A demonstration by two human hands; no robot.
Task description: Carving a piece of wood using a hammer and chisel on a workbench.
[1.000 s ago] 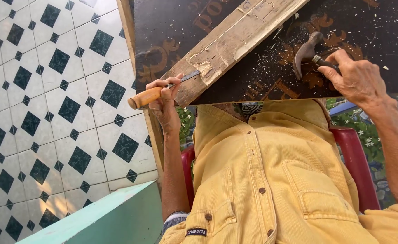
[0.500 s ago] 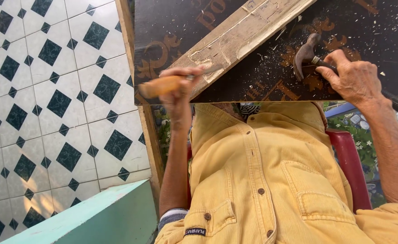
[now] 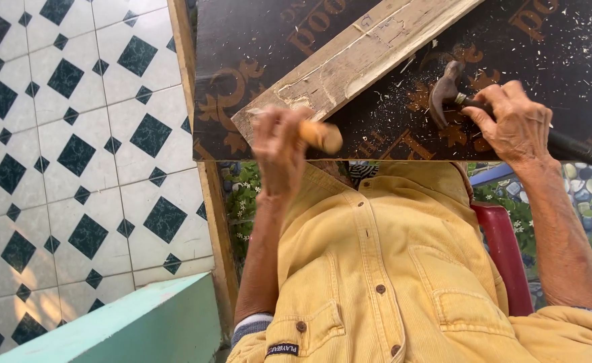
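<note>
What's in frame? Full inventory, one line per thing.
wood strip: 1, pale and worn, lying slantwise on the board
board: 1, dark with brown ornament, strewn with shavings
hammer: 1, dark metal head, black handle, on the board
chisel: 1, tan wooden handle, blurred, at the strip's near end
chair: 1, red, under the person
floor tiles: many, white with dark diamonds
ledge: 1, light green, lower left
left hand: grips the chisel
right hand: grips the hammer

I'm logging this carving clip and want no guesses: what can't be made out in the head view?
- Metal blade of the wooden-handled chisel: hidden by the blurred left hand.
- Black hammer handle: its end hidden behind the dark board's edge, its middle by the right hand.
- Pale wooden plank: cut off by the top edge.
</note>
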